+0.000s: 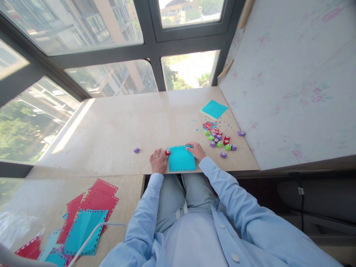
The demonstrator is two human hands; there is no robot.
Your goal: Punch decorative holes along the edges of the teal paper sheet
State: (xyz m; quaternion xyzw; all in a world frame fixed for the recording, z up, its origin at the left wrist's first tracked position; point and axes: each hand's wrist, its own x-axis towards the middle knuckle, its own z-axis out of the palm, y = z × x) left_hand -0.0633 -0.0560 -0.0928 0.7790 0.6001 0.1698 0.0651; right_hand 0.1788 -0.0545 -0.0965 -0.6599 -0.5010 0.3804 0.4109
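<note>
2 hands | L hand (pixel 159 160) fingers pinch red punch (pixel 167 152) at teal sheet (pixel 181 158) edge | R hand (pixel 196 150) fingers flat on sheet

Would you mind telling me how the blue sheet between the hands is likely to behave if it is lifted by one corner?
The blue sheet looks thin and lies flat, so it would probably droop rather than stay stiff. It seems very light and might slide on the smooth table if pushed. The small holes along its edges suggest it could tear there. The right hand rests on its far corner.

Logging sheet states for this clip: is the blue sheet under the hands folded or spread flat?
Spread flat: the blue sheet lies as a single layer on the table, all four punched edges visible, right hand on its top edge.
</note>
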